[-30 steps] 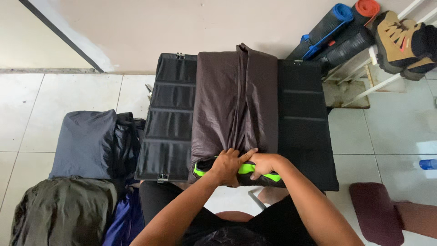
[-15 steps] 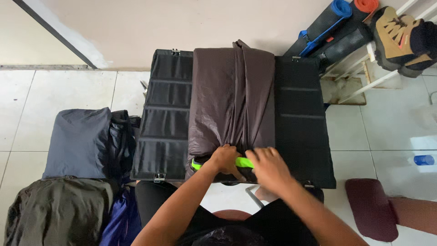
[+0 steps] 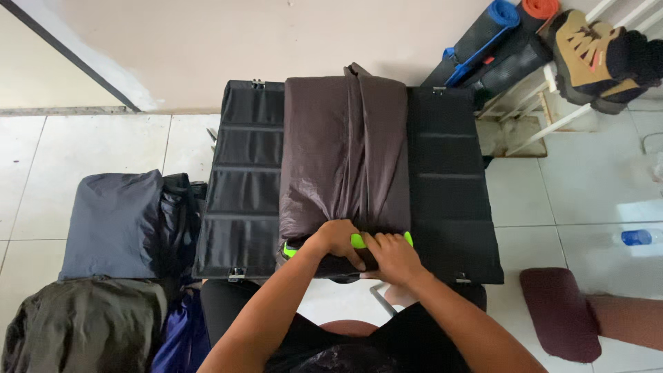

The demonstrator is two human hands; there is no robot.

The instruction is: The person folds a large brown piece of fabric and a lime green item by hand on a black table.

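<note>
We press both hands on the brown jacket (image 3: 343, 155) | left hand (image 3: 338, 239) clenched on its hem | right hand (image 3: 394, 255) grasping the green trim (image 3: 358, 241) | black table (image 3: 449, 179).

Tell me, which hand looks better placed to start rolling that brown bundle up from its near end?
Probably the left hand: it already lies on the near end of the brown bundle, fingers curled over the fabric. The right hand sits lower, at the edge by the green trim.
</note>
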